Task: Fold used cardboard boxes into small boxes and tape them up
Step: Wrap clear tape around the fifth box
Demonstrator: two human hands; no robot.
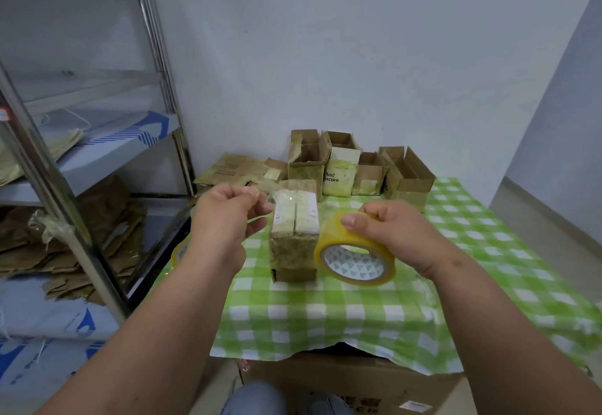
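— What's the surface? 
— A green-and-white checked tablecloth [325, 313], with bare cloth toward six o'clock; a metal shelf rack [49, 170] crowds nine o'clock.
— And the box? 
— The small taped brown cardboard box [294, 235] stands centred. At three o'clock of it, the right hand [394, 235] grips a yellowish clear tape roll [355, 253]; at nine, the left hand [228, 215] pinches something too blurred to identify.
— Twelve o'clock? 
— Open cardboard boxes [351, 167] line the wall.

Even, soft indoor light, source unseen, possibly overhead. Shadows faint. Mild glare on the metal shelf post [49, 186]. Wide-angle bowing at the edges. Left hand [224, 219] slightly motion-blurred; green checked tablecloth [488, 284] smeared toward the right.
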